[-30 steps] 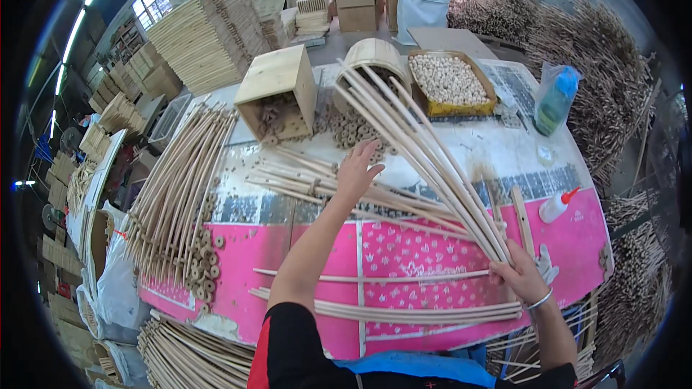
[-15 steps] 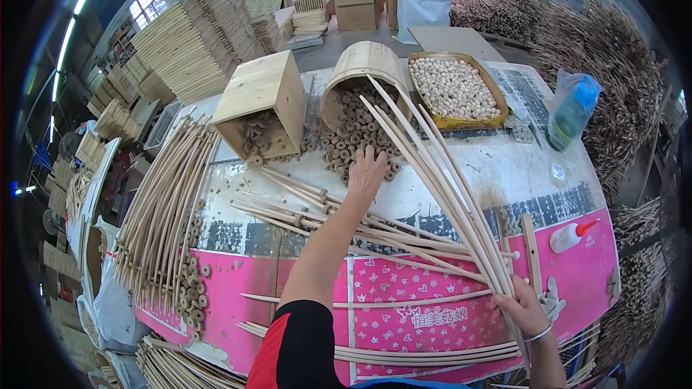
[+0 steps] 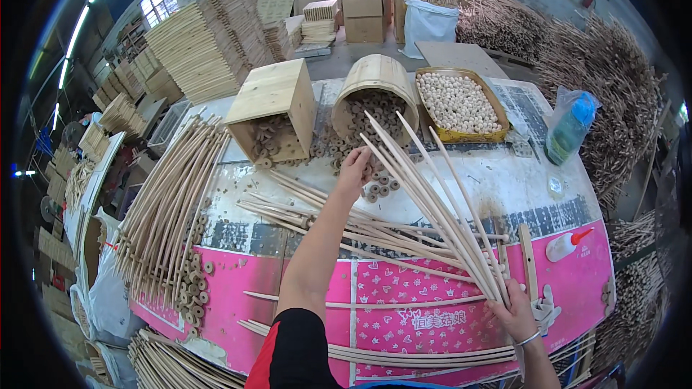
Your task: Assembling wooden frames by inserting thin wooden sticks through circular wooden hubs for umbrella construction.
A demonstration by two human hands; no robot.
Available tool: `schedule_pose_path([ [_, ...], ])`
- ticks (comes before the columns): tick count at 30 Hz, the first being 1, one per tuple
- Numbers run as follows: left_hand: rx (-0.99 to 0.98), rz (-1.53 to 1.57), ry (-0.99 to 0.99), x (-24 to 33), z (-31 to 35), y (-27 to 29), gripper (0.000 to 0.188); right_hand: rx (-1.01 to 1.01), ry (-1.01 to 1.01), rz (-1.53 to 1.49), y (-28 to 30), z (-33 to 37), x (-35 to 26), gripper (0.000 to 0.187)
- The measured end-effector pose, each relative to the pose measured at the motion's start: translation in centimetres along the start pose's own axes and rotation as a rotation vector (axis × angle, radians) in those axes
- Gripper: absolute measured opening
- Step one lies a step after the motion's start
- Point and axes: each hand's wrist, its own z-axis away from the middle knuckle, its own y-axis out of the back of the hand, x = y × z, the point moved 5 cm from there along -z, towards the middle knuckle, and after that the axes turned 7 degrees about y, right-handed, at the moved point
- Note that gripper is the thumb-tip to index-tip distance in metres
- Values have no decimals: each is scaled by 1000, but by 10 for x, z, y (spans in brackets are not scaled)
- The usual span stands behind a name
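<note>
My right hand (image 3: 513, 311) is closed round the lower ends of a bundle of long pale wooden sticks (image 3: 440, 212), which slants up and away to the left, its far tips fanned out. My left hand (image 3: 353, 171) is just left of those tips, fingers pinched on what looks like a small brown wooden ring, partly hidden by the fingers. Beyond it, more wooden rings (image 3: 382, 186) spill from a round wooden bucket (image 3: 375, 72) lying on its side. Under my left forearm lie other sticks (image 3: 303, 217), some with rings on them.
Left of the bucket, a square wooden box (image 3: 270, 94) holds rings. A yellow tray (image 3: 470, 135) of pale wooden beads stands right. A big stick pile (image 3: 169, 205) and loose rings (image 3: 193, 289) lie left. A glue bottle (image 3: 564, 246), white glove (image 3: 546, 310) and bagged green bottle (image 3: 569, 133) are right.
My left hand has drawn back from the ring pile, its fingers going from spread to pinched, close to the stick tips. The bundle in my right hand has shifted, its tips fanning wider. The view has tilted slightly.
</note>
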Motion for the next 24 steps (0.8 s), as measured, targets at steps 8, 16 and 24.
schedule_pose_path([
  [8,-33,405,183,7,42,21,29,172,317,384,-7,14,-18,41],
  [16,-15,288,35,38,106,73,32,186,317,537,-12,35,-33,38],
  [24,-44,-27,12,74,172,115,29,153,410,638,-22,44,-51,33],
])
